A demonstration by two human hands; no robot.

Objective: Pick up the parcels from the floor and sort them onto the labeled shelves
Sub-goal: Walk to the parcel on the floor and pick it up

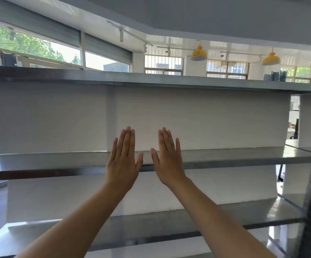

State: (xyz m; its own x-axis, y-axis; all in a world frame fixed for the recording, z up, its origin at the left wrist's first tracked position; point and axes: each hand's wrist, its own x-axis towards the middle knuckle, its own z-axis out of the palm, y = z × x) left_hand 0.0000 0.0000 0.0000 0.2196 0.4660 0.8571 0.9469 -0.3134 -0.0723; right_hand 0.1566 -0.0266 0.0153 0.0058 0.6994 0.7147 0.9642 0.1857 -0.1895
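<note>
Pre-pick stage: left hand (122,164) and right hand (168,162) were raised flat, each grip released and empty, before bare metal shelves (58,159); no parcels visible, so next move likely required reaching floorward.

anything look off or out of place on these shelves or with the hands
Nothing looks damaged, spilled or askew. The left hand and right hand are raised flat and open, holding nothing, in front of the middle shelf. The shelves in view carry no parcels, and no labels can be made out on them from here.
</note>
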